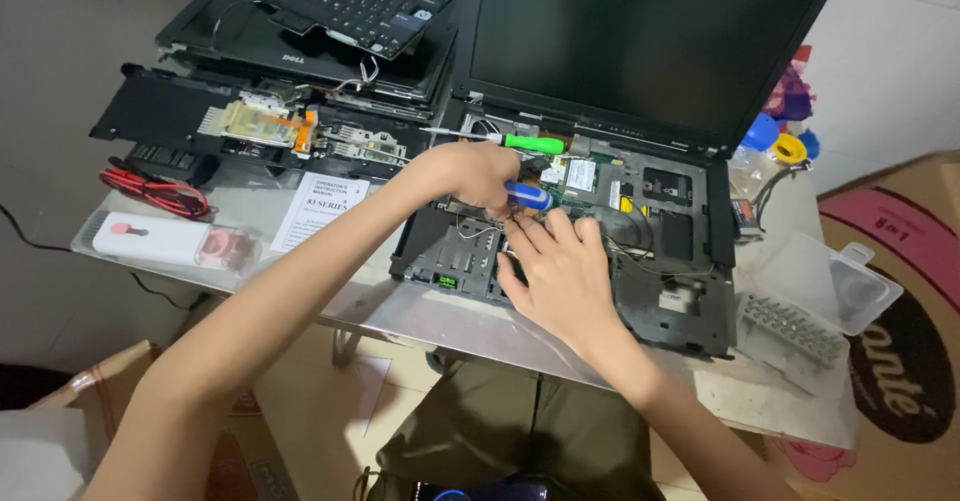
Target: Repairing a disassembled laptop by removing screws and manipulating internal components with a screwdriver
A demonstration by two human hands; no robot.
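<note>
An opened black laptop [670, 261] lies on the table with its keyboard removed and its circuit board and wires exposed; its dark screen [640, 41] stands upright behind. My left hand [475, 173] is shut on a blue-handled screwdriver [528, 196], tip down into the laptop's insides. My right hand [560, 271] rests on the chassis just below, fingers spread, fingertips touching thin wires beside the screwdriver. A green-handled screwdriver [520, 143] lies along the hinge edge.
At the back left sits a second dismantled black laptop [330, 11], loose parts [270, 121] in front of it. Red-handled pliers [160, 193], a white tool [150, 239], a paper manual [320, 206], a clear bit case [815, 306] and a cardboard box [900, 341] surround the work.
</note>
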